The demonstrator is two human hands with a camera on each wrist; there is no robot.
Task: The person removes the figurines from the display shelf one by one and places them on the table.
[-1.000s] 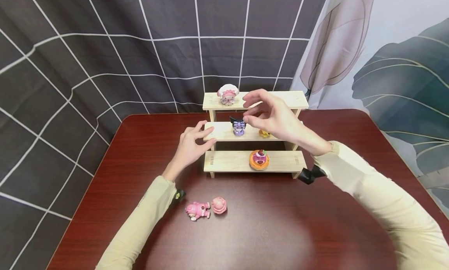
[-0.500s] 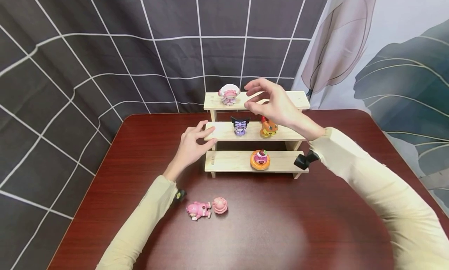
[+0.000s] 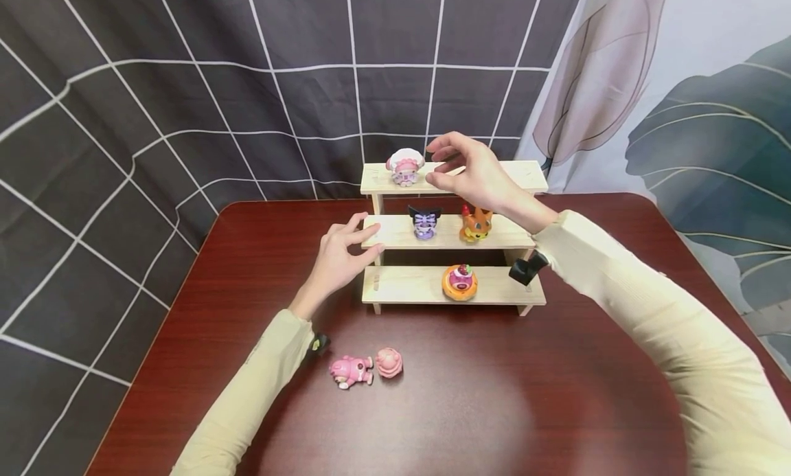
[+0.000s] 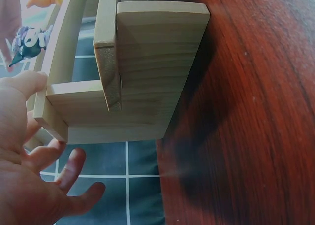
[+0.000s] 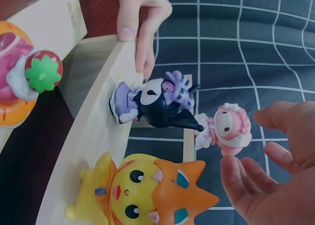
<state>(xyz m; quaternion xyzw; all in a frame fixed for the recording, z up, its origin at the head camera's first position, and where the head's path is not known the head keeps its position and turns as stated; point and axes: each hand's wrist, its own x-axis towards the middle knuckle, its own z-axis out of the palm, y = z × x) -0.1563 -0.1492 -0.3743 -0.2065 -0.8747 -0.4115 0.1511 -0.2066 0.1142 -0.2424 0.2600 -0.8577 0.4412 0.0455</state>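
Your left hand (image 3: pixel 338 256) pinches the left end of the wooden stand (image 3: pixel 402 287) at its middle tier. Your right hand (image 3: pixel 478 177), thumb and fingers parted with nothing between them, hangs by the stand's top tier, just right of the white-hooded figurine (image 3: pixel 406 167) standing there; the fingertips look apart from it. A sideways nudge from them could topple that figurine off the stand. Dropping your right hand could knock the orange-and-yellow figurine (image 3: pixel 476 224) on the stand's middle tier. A tug from your left could shift the whole stand and tip the black-eared figurine (image 3: pixel 425 224) on that tier.
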